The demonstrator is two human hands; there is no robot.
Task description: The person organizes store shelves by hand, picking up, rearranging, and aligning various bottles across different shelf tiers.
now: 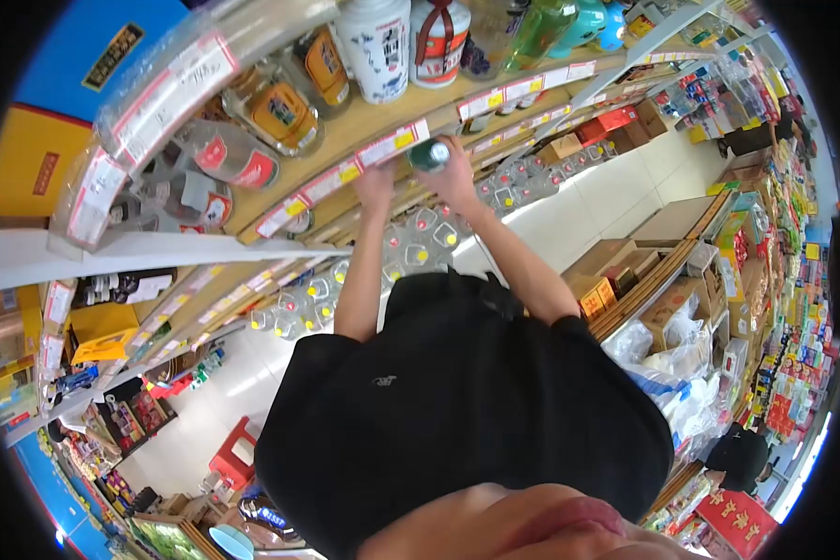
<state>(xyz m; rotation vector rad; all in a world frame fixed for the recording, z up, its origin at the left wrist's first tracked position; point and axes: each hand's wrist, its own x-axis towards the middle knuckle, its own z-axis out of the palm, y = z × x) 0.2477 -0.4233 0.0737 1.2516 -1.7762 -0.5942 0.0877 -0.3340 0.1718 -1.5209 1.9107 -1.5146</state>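
My right hand (455, 179) is wrapped round a dark green bottle (424, 157) with a light end, held at the front edge of a wooden shelf (359, 131). Just to its left, my left hand (375, 189) reaches in under the same shelf edge. Its fingers are hidden there, so whether it holds anything does not show. Red-and-white price tags (392, 140) run along the shelf edge above both hands. On that shelf stand a white patterned bottle (375, 51), an orange-labelled glass bottle (285, 117) and a red-labelled clear bottle (229, 154).
Several large clear jugs (420, 238) with red and yellow caps stand on the floor below the shelves. Cardboard boxes (602, 261) and plastic bags (681, 392) fill a rack at right. A red stool (233, 455) is at lower left. Another person's dark cap (739, 457) shows at lower right.
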